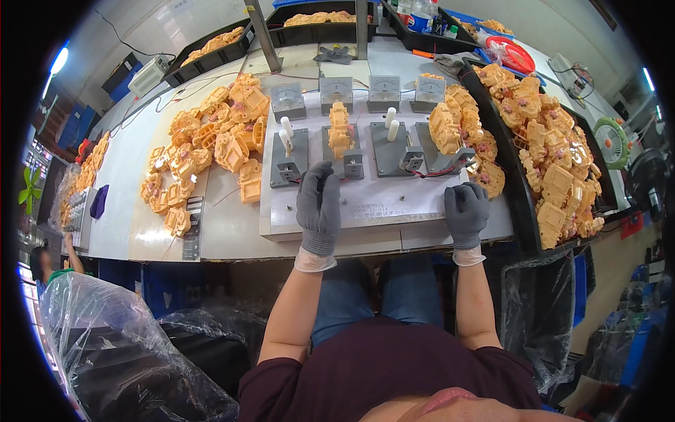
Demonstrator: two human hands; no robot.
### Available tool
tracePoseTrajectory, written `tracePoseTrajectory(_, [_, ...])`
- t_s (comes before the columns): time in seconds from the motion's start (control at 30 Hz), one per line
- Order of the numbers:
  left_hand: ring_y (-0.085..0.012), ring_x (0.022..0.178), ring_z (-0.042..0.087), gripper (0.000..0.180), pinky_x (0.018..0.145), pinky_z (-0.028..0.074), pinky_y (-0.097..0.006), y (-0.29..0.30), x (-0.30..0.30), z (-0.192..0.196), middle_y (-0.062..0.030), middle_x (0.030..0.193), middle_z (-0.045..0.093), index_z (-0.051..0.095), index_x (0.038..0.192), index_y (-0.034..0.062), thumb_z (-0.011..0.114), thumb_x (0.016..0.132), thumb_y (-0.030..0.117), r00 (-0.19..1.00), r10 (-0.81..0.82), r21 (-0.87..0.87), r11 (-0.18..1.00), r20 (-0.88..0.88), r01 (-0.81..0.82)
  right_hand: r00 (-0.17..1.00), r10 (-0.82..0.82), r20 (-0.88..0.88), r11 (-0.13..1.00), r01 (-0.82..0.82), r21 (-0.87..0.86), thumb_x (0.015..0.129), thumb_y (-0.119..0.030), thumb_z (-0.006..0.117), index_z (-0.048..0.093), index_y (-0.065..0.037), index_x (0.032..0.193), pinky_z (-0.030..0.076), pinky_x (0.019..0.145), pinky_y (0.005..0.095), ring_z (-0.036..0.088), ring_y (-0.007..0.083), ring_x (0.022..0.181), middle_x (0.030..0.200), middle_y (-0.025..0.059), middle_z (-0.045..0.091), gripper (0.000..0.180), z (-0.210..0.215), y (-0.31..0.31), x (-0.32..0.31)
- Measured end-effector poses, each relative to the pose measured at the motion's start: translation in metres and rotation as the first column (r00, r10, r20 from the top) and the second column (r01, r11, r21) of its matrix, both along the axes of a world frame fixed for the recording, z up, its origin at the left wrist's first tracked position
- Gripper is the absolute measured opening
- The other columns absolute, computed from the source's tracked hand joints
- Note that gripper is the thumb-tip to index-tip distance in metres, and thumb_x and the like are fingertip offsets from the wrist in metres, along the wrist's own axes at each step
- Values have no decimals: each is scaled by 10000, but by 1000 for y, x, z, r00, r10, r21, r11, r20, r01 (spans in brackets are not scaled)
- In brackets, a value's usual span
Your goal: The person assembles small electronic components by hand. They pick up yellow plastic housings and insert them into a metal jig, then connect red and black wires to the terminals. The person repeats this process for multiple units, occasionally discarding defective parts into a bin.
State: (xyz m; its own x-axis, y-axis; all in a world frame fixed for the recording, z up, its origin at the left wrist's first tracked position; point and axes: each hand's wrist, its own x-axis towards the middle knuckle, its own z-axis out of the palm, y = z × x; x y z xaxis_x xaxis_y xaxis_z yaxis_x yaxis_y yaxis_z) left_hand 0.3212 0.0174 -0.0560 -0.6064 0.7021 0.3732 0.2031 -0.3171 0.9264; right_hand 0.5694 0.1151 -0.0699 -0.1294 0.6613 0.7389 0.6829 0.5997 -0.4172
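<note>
**Station check: two of four positions loaded**

Left hand (320, 211): fingers extended close together, near the second fixture (353, 166); whether pinching, cannot tell. Right hand (467, 214): fingers curled, before the fourth fixture (460, 157); contents undetermined. One orange casing (339, 130) stands on the second, another casing (444, 129) on the fourth. Advisable: seat both squarely, clear of the red wires (437, 174); watch the meters (336, 90) behind.

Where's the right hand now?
In the head view, the gloved right hand is at the front right corner of the white platform, just below the rightmost grey stand.
</note>
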Motion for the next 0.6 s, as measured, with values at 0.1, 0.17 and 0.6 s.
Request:
tracePoseTrajectory(0.1, [-71, 797, 537, 296, 661, 472, -206, -1, 2, 5, -42, 991, 585, 554, 1175, -4, 521, 922, 147, 1000, 9, -4, 1000, -16, -9, 1000, -17, 6, 1000, 17, 20, 722, -152, 700, 618, -69, 679, 447, 634, 372, 552, 251, 692, 706, 60, 585, 125, 1, -1, 0])
tracePoseTrajectory(0.17, [-71, 797, 536, 296, 661, 472, -206, -1, 2, 5, -41, 989, 584, 553, 1175, -4, 521, 922, 147, 1000, 5, -8, 1000, -6, -5, 1000, -19, 3, 1000, 18, 17, 720, -154, 702, 622, -69, 677, 449, 637, 372, 553, 252, 695, 707, 61, 587, 124, 1, -1, -1])
tracePoseTrajectory(0.6, [-62, 785, 533, 302, 653, 470, -203, -1, 2, 6, -30, 961, 581, 553, 1174, -10, 524, 923, 156, 1000, 6, -28, 1000, -2, -6, 1000, -18, 0, 1000, 18, 6, 724, -155, 700, 633, -64, 678, 457, 650, 372, 566, 255, 713, 727, 67, 602, 122, -1, 0, 0])
